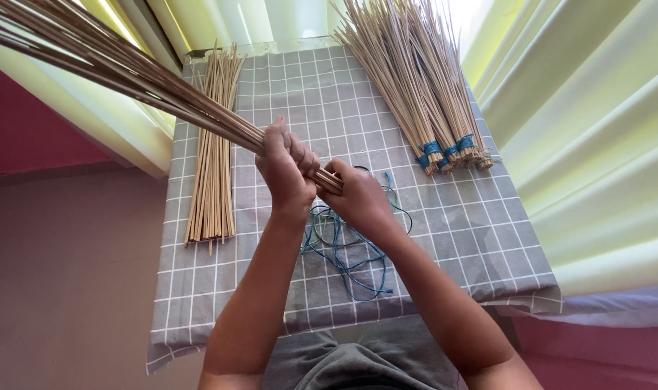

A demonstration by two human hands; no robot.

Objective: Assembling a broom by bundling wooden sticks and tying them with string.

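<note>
- Your left hand (286, 167) is closed tight around a bundle of thin pale sticks (127, 76), which fans up past the table's far left corner.
- Your right hand (358, 196) is closed over the bundle's butt end, just beside the left hand, above the table's middle.
- Loose blue cord (343, 253) lies on the grey checked cloth (481, 238) beneath your wrists.
- Loose sticks (213, 152) lie along the left edge.
- Blue-tied bundles (423, 87) lie towards the far right corner.
</note>
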